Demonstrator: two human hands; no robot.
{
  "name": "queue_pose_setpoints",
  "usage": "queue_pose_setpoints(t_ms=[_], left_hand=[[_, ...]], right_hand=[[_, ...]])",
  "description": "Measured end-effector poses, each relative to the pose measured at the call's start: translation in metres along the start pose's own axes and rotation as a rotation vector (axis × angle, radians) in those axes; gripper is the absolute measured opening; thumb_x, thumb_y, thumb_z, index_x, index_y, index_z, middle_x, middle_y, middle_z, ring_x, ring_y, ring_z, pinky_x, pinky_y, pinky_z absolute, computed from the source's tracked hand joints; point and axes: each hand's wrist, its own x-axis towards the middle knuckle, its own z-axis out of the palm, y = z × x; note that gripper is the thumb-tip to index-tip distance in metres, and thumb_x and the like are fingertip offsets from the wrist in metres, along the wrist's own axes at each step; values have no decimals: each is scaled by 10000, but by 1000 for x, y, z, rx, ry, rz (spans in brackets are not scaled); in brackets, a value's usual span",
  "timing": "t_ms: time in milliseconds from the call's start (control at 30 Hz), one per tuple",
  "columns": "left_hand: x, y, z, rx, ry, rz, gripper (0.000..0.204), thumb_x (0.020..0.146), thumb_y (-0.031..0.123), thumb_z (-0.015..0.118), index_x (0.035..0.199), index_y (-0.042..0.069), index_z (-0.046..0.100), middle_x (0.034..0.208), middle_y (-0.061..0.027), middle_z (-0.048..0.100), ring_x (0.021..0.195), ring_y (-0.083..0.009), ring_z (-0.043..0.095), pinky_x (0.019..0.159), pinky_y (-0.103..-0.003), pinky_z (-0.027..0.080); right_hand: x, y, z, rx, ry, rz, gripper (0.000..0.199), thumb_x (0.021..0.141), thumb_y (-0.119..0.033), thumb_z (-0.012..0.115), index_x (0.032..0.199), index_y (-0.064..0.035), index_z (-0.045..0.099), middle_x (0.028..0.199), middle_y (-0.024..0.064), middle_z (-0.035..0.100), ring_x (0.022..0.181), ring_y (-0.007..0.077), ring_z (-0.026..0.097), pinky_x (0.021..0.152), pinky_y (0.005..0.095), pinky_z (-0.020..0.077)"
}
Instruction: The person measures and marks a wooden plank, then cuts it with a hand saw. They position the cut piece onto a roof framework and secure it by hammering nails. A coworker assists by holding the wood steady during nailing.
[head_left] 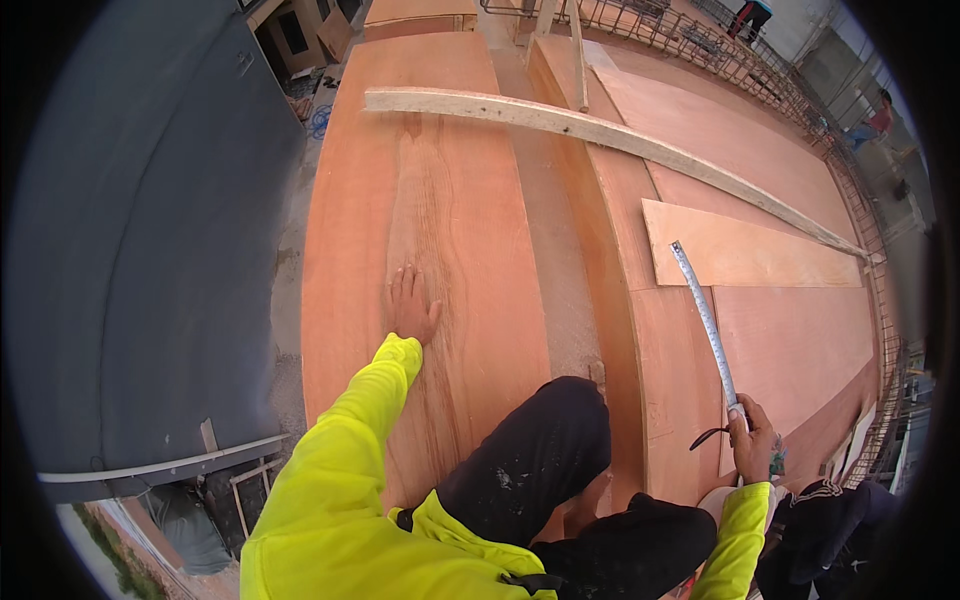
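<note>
Soft daylight, faint shadows, fisheye-bent edges, sharp

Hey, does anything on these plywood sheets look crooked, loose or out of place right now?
One thing: the long pale timber batten lies diagonally across the plywood sheets, not in line with their seams. A smaller plywood offcut lies loose on top. The tape measure runs out straight from the right hand.

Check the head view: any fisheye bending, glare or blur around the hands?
Head view: strong fisheye, the long pale wooden batten bows and corners vignette black; light is flat daylight, no glare on the reddish plywood sheets; left hand and right hand holding the extended metal tape measure look sharp.
</note>
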Motion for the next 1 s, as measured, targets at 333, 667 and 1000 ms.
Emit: queue_pose_setpoints(t_ms=[333, 667, 1000], left_hand=[[-1, 9, -19, -35, 84, 74, 853, 747, 280, 754, 1463, -52, 432, 1526, -265, 414, 1438, -463, 339, 1196, -564, 269], [46, 6, -8, 237, -81, -150, 916, 739, 440, 712, 1469, -36, 429, 1481, -288, 432, 1371, -518, 372, 1170, -599, 281], [472, 118, -52, 589, -76, 100, 1134, 699, 381, 889, 1599, 134, 245, 1668, -145, 233, 1549, -324, 193, 1203, -549, 270]], right_hand=[[218, -3, 66, 172, -79, -241, 335, 969, -176, 691, 1234, 24, 646, 922, 59, 569, 749, 145, 538, 645, 300, 455], [85, 6, -20, -13, 388, -226, 448, 835, -182, 802, 1242, -50, 670, 1004, 146, 641, 850, 263, 648, 734, 335, 513], [-93, 20, -26, 367, 718, 446, 360, 977, -201, 640, 1239, 45, 633, 964, 27, 588, 828, 111, 566, 720, 263, 464]])
